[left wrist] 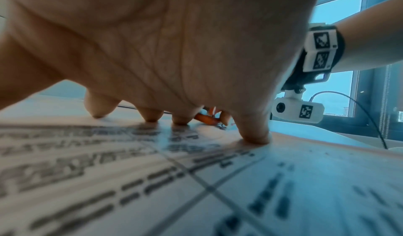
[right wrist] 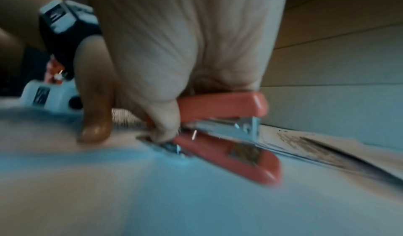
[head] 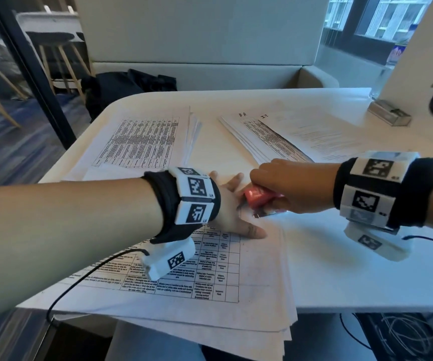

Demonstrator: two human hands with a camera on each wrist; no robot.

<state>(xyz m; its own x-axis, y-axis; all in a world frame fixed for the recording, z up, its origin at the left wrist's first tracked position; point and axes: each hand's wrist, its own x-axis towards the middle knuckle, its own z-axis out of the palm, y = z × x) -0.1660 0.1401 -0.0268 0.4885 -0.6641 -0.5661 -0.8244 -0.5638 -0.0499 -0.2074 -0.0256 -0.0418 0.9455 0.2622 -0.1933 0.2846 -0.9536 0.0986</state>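
Currently we're on the corner step. Left hand (head: 232, 204) lies spread flat on the near paper stack (head: 262, 269), fingertips (left wrist: 150, 117) pressing the top sheet down by its far right corner. Right hand (head: 285, 183) is wrapped over the red stapler (head: 258, 198), which sits at that corner, just beside the left index finger.

In the right wrist view its mouth stands open and faces the wrist, with the hinge end toward the paper. Blur is heavy, so we can't tell whether it's fastening or lifting a staple.

Next move, we reckon: hold the sheets squared under the left hand, seat the tool on the corner, squeeze firmly.

Around: left far stack (head: 142, 142) and right far stack (head: 275, 136) further back on the counter (head: 340, 269), and a small metal box (head: 390, 115) far right, well apart. Only the left index finger crowds the tool, so mind it.
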